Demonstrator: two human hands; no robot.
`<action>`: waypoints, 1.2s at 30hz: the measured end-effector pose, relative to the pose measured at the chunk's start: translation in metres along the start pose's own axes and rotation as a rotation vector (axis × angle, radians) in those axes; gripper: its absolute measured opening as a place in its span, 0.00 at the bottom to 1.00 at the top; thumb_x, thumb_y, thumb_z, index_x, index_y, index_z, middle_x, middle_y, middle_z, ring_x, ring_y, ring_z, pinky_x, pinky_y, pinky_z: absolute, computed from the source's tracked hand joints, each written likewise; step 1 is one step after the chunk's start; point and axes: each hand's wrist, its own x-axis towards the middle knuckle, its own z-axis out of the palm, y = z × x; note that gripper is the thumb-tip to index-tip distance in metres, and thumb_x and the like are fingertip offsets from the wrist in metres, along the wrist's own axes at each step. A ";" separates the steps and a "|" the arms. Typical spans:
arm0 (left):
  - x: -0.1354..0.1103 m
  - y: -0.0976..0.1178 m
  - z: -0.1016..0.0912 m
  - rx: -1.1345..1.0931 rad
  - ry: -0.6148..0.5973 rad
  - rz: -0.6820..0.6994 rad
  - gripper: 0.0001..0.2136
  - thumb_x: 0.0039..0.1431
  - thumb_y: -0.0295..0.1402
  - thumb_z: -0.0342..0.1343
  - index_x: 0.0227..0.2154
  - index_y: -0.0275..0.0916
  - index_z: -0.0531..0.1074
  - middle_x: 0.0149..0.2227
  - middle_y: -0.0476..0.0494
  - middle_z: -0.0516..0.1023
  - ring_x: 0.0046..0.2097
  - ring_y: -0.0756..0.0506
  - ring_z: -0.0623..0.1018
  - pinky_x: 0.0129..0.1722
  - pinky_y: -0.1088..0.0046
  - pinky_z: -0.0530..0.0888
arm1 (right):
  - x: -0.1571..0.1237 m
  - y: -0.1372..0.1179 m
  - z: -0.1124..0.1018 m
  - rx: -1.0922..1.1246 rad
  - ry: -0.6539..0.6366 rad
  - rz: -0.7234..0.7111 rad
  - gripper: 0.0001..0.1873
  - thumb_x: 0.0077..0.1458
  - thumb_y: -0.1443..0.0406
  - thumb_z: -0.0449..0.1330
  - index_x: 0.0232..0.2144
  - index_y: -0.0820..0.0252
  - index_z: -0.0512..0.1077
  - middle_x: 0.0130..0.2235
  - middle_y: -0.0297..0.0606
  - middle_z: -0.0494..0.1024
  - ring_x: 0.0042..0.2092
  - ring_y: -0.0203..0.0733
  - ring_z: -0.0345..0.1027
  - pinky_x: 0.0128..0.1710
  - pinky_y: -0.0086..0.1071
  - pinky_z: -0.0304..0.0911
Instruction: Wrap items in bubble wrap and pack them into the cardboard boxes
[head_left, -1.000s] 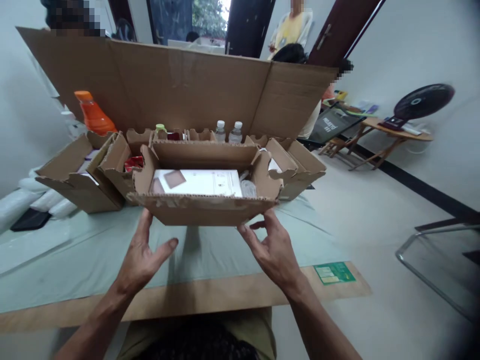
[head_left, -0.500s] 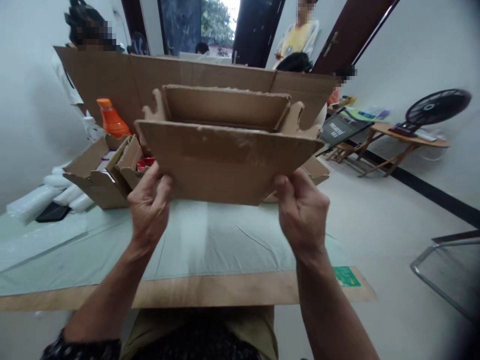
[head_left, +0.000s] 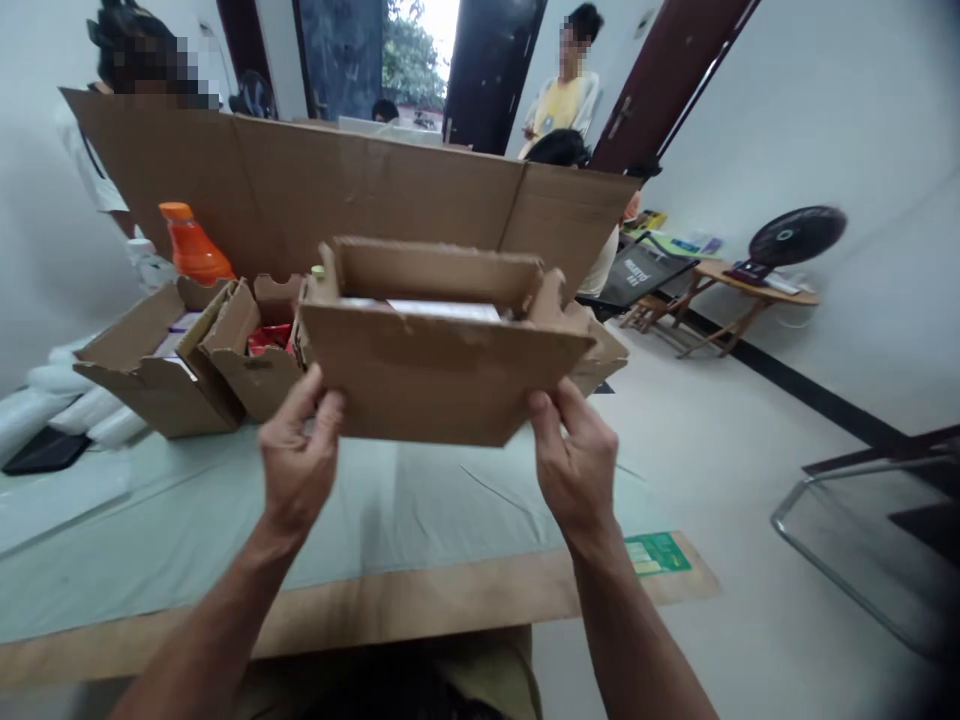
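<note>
Held between my two hands is an open-topped cardboard box [head_left: 435, 375] with notched side walls, raised above the cloth-covered table [head_left: 420, 510]. My left hand [head_left: 300, 450] grips its left side, thumb on the near wall. On the right side my right hand [head_left: 574, 450] does the same, with the fingers mostly hidden behind the board. Something pale [head_left: 442, 310] shows inside, over the near rim; its kind cannot be made out. To the left stand a cardboard box [head_left: 187, 400] with pale packs and another box [head_left: 259, 385] with a red packet.
Behind the boxes stands a tall cardboard panel [head_left: 375, 185]. An orange bottle [head_left: 196, 245] is at the left, near rolled clear plastic [head_left: 82, 410] and a black flat object [head_left: 45, 452]. A metal chair frame [head_left: 832, 560] is at right. Several people are beyond the panel.
The held box has come down and slightly left in the view, and its pale contents now show. Both hands still grip it. The camera view has shifted too.
</note>
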 end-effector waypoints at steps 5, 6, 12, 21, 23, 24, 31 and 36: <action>-0.058 -0.039 0.065 -0.111 -0.281 -0.151 0.18 0.67 0.40 0.55 0.55 0.40 0.77 0.56 0.40 0.81 0.59 0.41 0.79 0.61 0.60 0.74 | -0.086 0.062 -0.032 -0.189 -0.016 0.216 0.18 0.68 0.54 0.53 0.42 0.60 0.77 0.35 0.39 0.82 0.35 0.44 0.75 0.36 0.34 0.67; -0.064 -0.048 0.075 -0.134 -0.325 -0.183 0.19 0.67 0.40 0.54 0.56 0.39 0.77 0.57 0.40 0.81 0.60 0.41 0.79 0.62 0.59 0.73 | -0.105 0.072 -0.035 -0.193 -0.031 0.237 0.18 0.68 0.54 0.53 0.42 0.60 0.76 0.35 0.40 0.82 0.36 0.44 0.76 0.36 0.35 0.68; -0.075 -0.075 0.094 -0.084 -0.435 -0.375 0.29 0.64 0.43 0.55 0.65 0.38 0.66 0.63 0.32 0.73 0.62 0.35 0.76 0.56 0.53 0.76 | -0.158 0.123 -0.040 -0.063 -0.103 0.361 0.25 0.60 0.50 0.62 0.53 0.57 0.74 0.48 0.46 0.82 0.48 0.51 0.78 0.47 0.42 0.73; -0.135 -0.050 0.100 -0.077 -0.619 -0.274 0.33 0.69 0.45 0.53 0.72 0.46 0.50 0.76 0.35 0.44 0.76 0.34 0.49 0.70 0.44 0.57 | -0.112 0.172 -0.014 0.459 -0.389 0.604 0.41 0.45 0.42 0.70 0.57 0.54 0.72 0.55 0.51 0.80 0.53 0.60 0.77 0.50 0.48 0.74; -0.133 -0.049 0.113 -0.079 -0.653 -0.234 0.34 0.69 0.45 0.52 0.73 0.45 0.50 0.76 0.34 0.43 0.76 0.33 0.47 0.72 0.42 0.53 | -0.109 0.170 0.001 0.503 -0.381 0.612 0.37 0.47 0.44 0.71 0.54 0.53 0.72 0.52 0.49 0.82 0.48 0.56 0.79 0.47 0.46 0.76; -0.131 -0.050 0.118 -0.084 -0.669 -0.205 0.34 0.69 0.46 0.52 0.73 0.44 0.49 0.76 0.34 0.43 0.76 0.33 0.47 0.72 0.42 0.51 | -0.110 0.169 0.008 0.517 -0.361 0.618 0.35 0.48 0.45 0.71 0.53 0.54 0.71 0.51 0.48 0.82 0.47 0.54 0.79 0.46 0.44 0.76; -0.146 -0.063 0.132 -0.119 -0.755 -0.042 0.43 0.63 0.47 0.59 0.74 0.41 0.45 0.76 0.29 0.45 0.75 0.29 0.50 0.71 0.40 0.55 | -0.127 0.168 0.026 0.403 -0.230 0.634 0.30 0.54 0.48 0.67 0.52 0.56 0.69 0.50 0.48 0.81 0.44 0.50 0.81 0.43 0.40 0.78; -0.137 -0.070 0.140 -0.080 -0.658 -0.120 0.30 0.70 0.36 0.50 0.72 0.41 0.53 0.74 0.32 0.55 0.74 0.36 0.56 0.71 0.47 0.59 | -0.111 0.159 0.034 0.179 -0.244 0.534 0.25 0.56 0.49 0.63 0.49 0.58 0.71 0.44 0.45 0.83 0.32 0.44 0.78 0.31 0.36 0.75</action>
